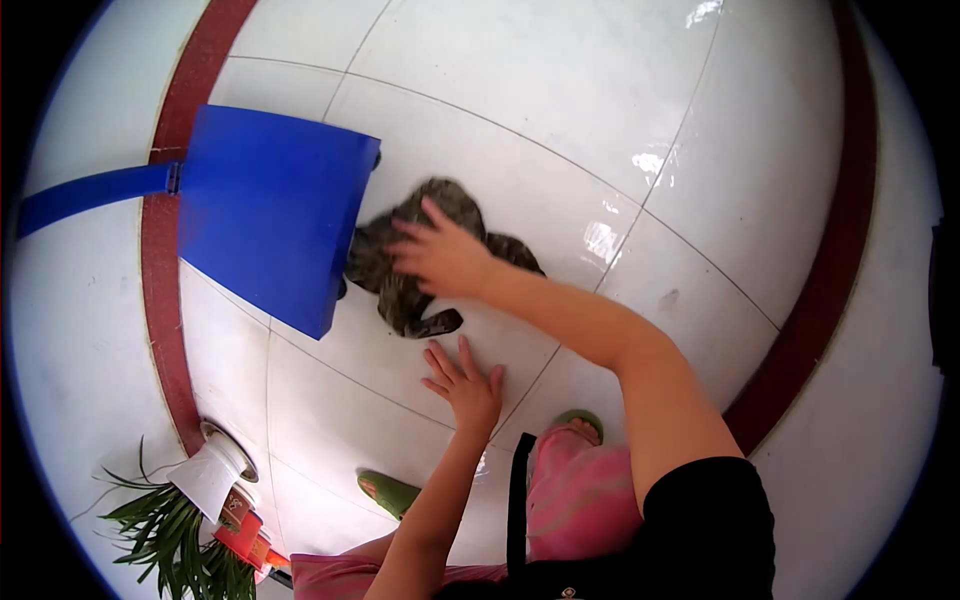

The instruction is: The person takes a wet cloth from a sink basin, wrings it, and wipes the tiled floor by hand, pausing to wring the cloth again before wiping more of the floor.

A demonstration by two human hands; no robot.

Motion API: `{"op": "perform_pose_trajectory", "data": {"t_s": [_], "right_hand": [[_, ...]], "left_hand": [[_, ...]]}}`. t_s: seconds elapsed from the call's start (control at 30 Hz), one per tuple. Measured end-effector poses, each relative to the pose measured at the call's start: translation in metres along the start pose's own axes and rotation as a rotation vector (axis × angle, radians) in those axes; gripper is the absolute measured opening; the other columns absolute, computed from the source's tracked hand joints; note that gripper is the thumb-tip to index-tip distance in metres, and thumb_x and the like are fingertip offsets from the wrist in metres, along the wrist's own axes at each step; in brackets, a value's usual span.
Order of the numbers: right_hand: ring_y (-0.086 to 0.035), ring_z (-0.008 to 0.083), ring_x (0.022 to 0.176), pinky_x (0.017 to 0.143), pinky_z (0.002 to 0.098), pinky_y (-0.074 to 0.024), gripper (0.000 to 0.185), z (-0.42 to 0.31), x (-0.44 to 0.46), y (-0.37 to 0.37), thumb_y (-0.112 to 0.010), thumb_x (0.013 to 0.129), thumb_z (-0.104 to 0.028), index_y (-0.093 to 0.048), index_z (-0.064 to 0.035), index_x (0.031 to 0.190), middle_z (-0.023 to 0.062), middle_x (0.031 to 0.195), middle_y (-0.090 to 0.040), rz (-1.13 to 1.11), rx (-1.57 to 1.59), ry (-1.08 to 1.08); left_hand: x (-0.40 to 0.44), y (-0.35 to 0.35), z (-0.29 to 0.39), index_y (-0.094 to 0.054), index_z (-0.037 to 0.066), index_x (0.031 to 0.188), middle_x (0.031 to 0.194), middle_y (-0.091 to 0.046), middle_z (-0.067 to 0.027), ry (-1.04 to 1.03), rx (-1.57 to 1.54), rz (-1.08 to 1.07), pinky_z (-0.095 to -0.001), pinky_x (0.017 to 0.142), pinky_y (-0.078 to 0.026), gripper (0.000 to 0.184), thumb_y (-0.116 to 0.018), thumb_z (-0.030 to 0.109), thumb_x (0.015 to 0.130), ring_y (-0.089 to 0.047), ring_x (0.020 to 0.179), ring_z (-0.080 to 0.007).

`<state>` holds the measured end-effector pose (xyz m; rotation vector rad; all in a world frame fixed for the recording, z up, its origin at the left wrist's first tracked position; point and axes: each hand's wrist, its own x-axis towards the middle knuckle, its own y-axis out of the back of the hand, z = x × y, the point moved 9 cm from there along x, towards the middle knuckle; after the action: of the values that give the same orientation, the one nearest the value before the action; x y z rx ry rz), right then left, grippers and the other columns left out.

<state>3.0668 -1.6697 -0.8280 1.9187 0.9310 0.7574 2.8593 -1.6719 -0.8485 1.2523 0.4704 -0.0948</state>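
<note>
A dark, mottled piece of clothing [452, 204] lies crumpled on the tiled floor, two narrow ends stretching out from it. My right hand [448, 260] is over its middle, fingers spread; whether it presses on the cloth I cannot tell. My left hand [468, 388] is held just below the cloth in the view, with its fingers apart and nothing in it. Right beside the cloth's left side stands what looks like a blue chair [275, 215], whose edge hides part of the cloth.
Dark red bands [165, 250] run across the white tiles [520, 80] at left and right. A white pot [205, 475] with a long-leaved plant [165, 515] stands lower left, near red and orange items [245, 540]. My feet wear green slippers [390, 492].
</note>
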Motion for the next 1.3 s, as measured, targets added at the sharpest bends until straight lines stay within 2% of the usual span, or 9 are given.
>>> {"op": "perform_pose_trajectory", "data": {"t_s": [0.2, 0.3, 0.57, 0.73, 0.9, 1.07, 1.13, 1.2, 1.3], "right_hand": [[-0.032, 0.0239, 0.140, 0.112, 0.0615, -0.0174, 0.043, 0.224, -0.088, 0.116, -0.063, 0.083, -0.037, -0.060, -0.0293, 0.125, -0.0098, 0.145, -0.044, 0.336, -0.460, -0.617], [-0.030, 0.0253, 0.140, 0.114, 0.0556, -0.0183, 0.047, 0.245, -0.112, 0.121, -0.060, 0.085, -0.042, -0.058, -0.0299, 0.130, -0.0082, 0.148, -0.041, 0.396, -0.506, -0.780], [-0.025, 0.0305, 0.142, 0.114, 0.0576, -0.0191, 0.043, -0.048, -0.045, -0.010, -0.067, 0.078, -0.037, -0.064, -0.0240, 0.120, -0.0019, 0.147, -0.041, -0.021, -0.038, -0.143], [-0.029, 0.0263, 0.140, 0.118, 0.0566, -0.0089, 0.036, -0.183, -0.085, -0.112, -0.064, 0.077, -0.032, -0.066, -0.0241, 0.112, -0.0034, 0.135, -0.053, -0.017, 0.134, 0.204], [-0.032, 0.0233, 0.139, 0.113, 0.0649, -0.0138, 0.039, -0.064, -0.074, -0.018, -0.073, 0.071, -0.031, -0.067, -0.0236, 0.109, -0.0057, 0.137, -0.051, -0.028, 0.068, 0.110], [-0.033, 0.0191, 0.138, 0.104, 0.0734, -0.0166, 0.041, 0.169, -0.114, 0.089, -0.062, 0.082, -0.042, -0.061, -0.0339, 0.122, -0.0156, 0.145, -0.041, 0.161, -0.516, -0.483], [-0.029, 0.0169, 0.141, 0.100, 0.0758, -0.0184, 0.042, 0.233, -0.164, 0.137, -0.061, 0.087, -0.038, -0.056, -0.0349, 0.129, -0.0181, 0.149, -0.035, 0.094, -0.573, -0.811], [-0.023, 0.0180, 0.144, 0.103, 0.0754, -0.0170, 0.046, 0.305, -0.241, 0.142, -0.055, 0.091, -0.050, -0.052, -0.0377, 0.134, -0.0182, 0.153, -0.027, 0.135, -0.622, -0.951], [-0.026, 0.0230, 0.142, 0.104, 0.0722, -0.0182, 0.044, 0.271, -0.306, 0.156, -0.055, 0.090, -0.049, -0.059, -0.0308, 0.129, -0.0133, 0.149, -0.037, 0.299, -0.486, -0.973]], "left_hand": [[0.007, 0.046, -0.007, -0.025, 0.006, 0.147, 0.156, -0.004, -0.0243, -0.145, -0.093, 0.097, -0.0704, 0.106, -0.005, 0.075, -0.063, 0.026, 0.086, -0.008, 0.143, -0.0452], [0.022, 0.071, -0.020, -0.023, 0.004, 0.148, 0.156, -0.002, -0.0242, -0.164, -0.171, 0.196, -0.0653, 0.109, -0.008, 0.069, -0.057, 0.022, 0.090, -0.010, 0.143, -0.0443], [0.033, 0.093, -0.045, -0.018, 0.004, 0.150, 0.156, -0.002, -0.0230, -0.173, -0.224, 0.325, -0.0596, 0.112, -0.010, 0.062, -0.043, 0.028, 0.098, -0.012, 0.142, -0.0445], [0.013, 0.090, -0.055, -0.024, 0.006, 0.149, 0.157, -0.003, -0.0217, -0.222, -0.261, 0.228, -0.0539, 0.112, -0.019, 0.058, -0.041, 0.030, 0.100, -0.014, 0.141, -0.0434], [0.015, 0.119, -0.045, -0.023, 0.001, 0.147, 0.156, -0.003, -0.0258, -0.329, -0.282, 0.331, -0.0570, 0.112, -0.015, 0.060, -0.044, 0.028, 0.098, -0.012, 0.141, -0.0465], [0.038, 0.128, -0.023, -0.023, 0.001, 0.147, 0.156, 0.000, -0.0253, -0.395, -0.252, 0.358, -0.0548, 0.112, -0.018, 0.059, -0.042, 0.029, 0.100, -0.010, 0.142, -0.0444], [0.040, 0.126, -0.016, -0.023, 0.001, 0.148, 0.156, 0.001, -0.0251, -0.418, -0.291, 0.310, -0.0544, 0.112, -0.019, 0.059, -0.042, 0.030, 0.100, -0.011, 0.142, -0.0437], [0.038, 0.122, -0.016, -0.022, 0.002, 0.148, 0.156, 0.001, -0.0233, -0.414, -0.297, 0.286, -0.0527, 0.113, -0.020, 0.058, -0.041, 0.029, 0.101, -0.011, 0.143, -0.0421], [0.032, 0.108, -0.021, -0.022, 0.004, 0.149, 0.157, 0.001, -0.0216, -0.393, -0.304, 0.239, -0.0510, 0.113, -0.021, 0.057, -0.040, 0.028, 0.101, -0.012, 0.143, -0.0405]]}}
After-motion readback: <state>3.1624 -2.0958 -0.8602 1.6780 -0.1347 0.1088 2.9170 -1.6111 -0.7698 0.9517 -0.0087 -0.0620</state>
